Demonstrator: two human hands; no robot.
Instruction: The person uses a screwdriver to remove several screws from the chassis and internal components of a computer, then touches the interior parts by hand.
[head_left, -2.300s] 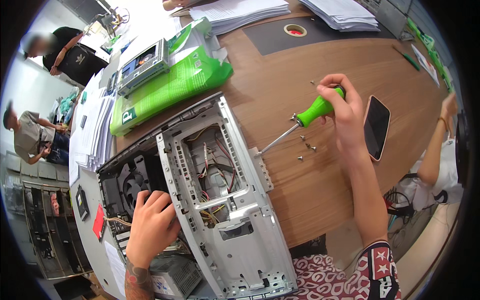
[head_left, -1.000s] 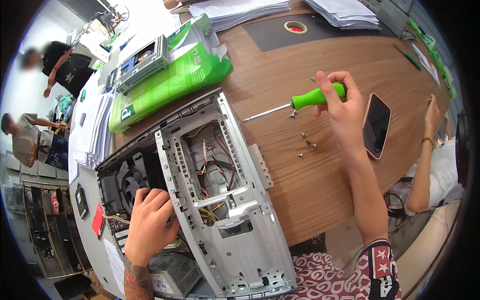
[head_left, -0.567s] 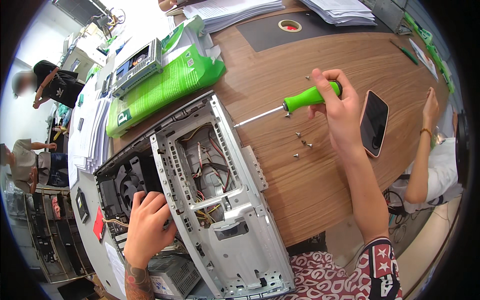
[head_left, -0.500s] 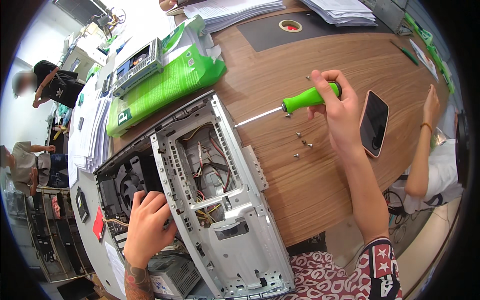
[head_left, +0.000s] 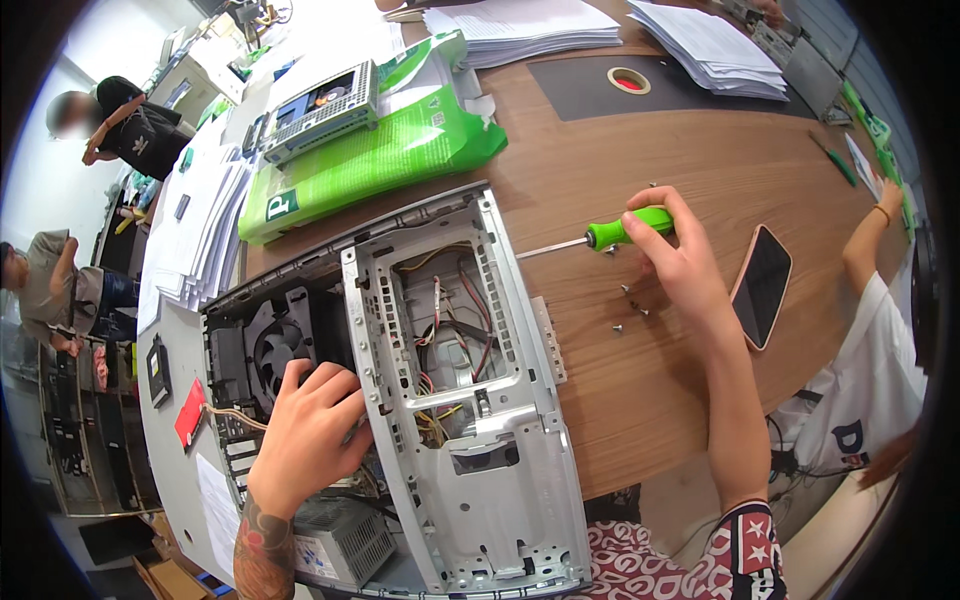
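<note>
An open metal computer case [head_left: 500, 500] lies on the table in front of me, showing a bay with loose cables [head_left: 440, 330] and a black fan [head_left: 278, 345]. My left hand [head_left: 312, 425] reaches in beside the fan, its fingers curled at the inner metal frame; the fingertips are partly hidden. In my right hand [head_left: 685, 265] is a green-handled screwdriver [head_left: 615, 235], held near the handle's end. Its shaft points left, with the tip at the case's right side. Several small screws [head_left: 618, 328] lie on the wood below the screwdriver.
Right of my right hand lies a phone [head_left: 762, 285]. Behind the case, a metal drive cage [head_left: 325, 110] sits on a green package [head_left: 400, 150]. Paper stacks [head_left: 530, 30], a tape roll [head_left: 629, 80] and a power supply [head_left: 345, 545] are also around. A co-worker's arm [head_left: 870, 235] is at the right.
The view has shifted, moving the table's contents rightward in the picture. The screwdriver stays at the case's side, its handle closer to level. The co-worker's hand at right has reached farther along the table.
</note>
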